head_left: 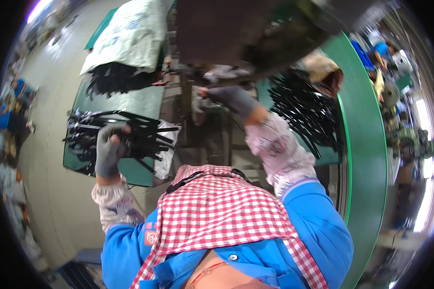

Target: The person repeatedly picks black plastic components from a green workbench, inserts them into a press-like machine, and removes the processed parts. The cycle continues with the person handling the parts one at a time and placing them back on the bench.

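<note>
My left hand (110, 150), in a grey glove with bare fingertips, is at a pile of long black strips (142, 135) on the green table to the left. Its fingers are bent and closed at the strips, seemingly on one of them. My right hand (232, 100), gloved alike, reaches forward under the dark machine (222, 33). Its fingertips are pressed together beside a metal part of the machine (197, 103). What they hold, if anything, is too small and blurred to make out.
A white woven sack (130, 36) with black strips at its mouth lies at the far left. More black strips (301, 106) lie on the right, beside a long green surface (364, 159). The machine overhangs the middle. Other people work far off on both sides.
</note>
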Demonstrator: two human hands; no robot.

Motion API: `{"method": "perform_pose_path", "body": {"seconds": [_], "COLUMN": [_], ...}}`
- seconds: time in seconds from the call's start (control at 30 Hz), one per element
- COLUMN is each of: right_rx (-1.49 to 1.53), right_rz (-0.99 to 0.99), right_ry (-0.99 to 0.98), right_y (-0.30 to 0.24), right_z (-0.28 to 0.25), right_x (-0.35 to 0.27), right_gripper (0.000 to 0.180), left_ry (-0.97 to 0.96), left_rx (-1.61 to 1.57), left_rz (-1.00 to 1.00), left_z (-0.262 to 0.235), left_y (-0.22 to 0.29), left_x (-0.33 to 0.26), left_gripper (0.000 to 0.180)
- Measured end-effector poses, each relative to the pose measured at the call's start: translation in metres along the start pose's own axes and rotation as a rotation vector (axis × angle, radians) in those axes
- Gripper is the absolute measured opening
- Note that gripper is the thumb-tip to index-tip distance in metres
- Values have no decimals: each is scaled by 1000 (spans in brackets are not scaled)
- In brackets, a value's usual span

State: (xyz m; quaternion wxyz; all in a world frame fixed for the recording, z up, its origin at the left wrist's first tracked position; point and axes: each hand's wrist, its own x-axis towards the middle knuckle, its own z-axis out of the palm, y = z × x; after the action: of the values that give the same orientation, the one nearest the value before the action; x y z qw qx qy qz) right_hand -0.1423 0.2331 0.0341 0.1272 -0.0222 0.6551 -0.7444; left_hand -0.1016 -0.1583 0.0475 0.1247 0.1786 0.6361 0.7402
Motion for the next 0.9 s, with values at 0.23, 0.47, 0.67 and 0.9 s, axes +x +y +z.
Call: {"method": "perform_pose_path", "body": {"seconds": [0.23, 0.47, 0.67, 0.9], "right_rx": [-397, -957, -1557, -1364], "right_rz": [-235, 265, 508, 36], "right_ry": [201, 560, 691, 283], "right_y": [35, 147, 170, 148], "right_z": [-2, -202, -289, -262], "right_x": [-14, -135, -180, -172], "right_gripper": [52, 55, 44, 25], "left_ry": [65, -22, 55, -217], "left_rx": [-349, -729, -347, 298], "left_rz": [-270, -360, -286, -527], "left_z": [170, 238, 251, 233], "left_y": [-72, -87, -68, -29], "left_x": [-42, -80, -50, -11], "left_gripper": [52, 53, 43, 55]}}
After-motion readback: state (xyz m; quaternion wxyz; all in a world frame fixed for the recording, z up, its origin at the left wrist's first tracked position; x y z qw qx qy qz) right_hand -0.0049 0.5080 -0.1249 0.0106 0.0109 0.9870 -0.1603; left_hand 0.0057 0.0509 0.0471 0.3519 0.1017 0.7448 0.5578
